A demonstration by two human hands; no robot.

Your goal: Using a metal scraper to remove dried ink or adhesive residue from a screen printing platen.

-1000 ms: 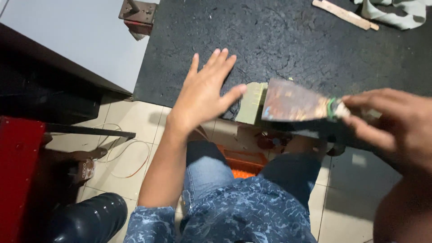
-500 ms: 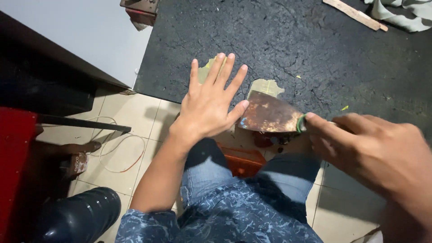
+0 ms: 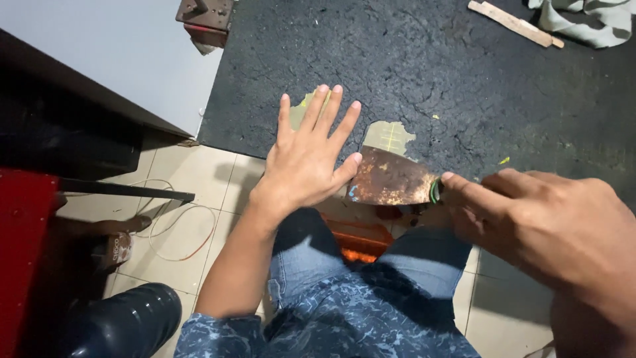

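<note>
Right fingers (image 3: 464,189) clamp rusty scraper (image 3: 391,180) | left hand (image 3: 308,159) flat, fingers spread, on black mat (image 3: 464,79) beside blade

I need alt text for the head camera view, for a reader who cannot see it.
A right hand holds a rusty scraper against a dark mat, where pale patches show through. The left hand lies flat on the mat, fingers spread, beside the blade. Below are jeans and a tiled floor.
</note>
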